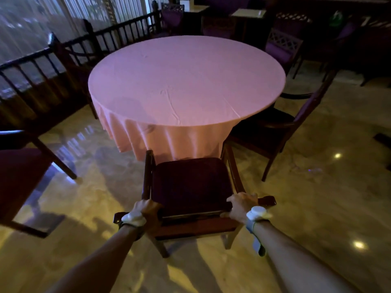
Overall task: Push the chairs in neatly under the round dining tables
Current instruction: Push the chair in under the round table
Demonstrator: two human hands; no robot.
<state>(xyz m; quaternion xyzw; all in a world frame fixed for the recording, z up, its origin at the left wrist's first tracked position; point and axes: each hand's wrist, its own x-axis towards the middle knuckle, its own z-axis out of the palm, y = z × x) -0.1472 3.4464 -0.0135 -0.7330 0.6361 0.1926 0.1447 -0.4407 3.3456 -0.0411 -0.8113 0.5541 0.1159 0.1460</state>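
Pink-clothed round table (186,81), dark chair (191,185) facing it, seat front near the cloth, left hand (148,210) and right hand (241,205) both gripping the chair's back rail
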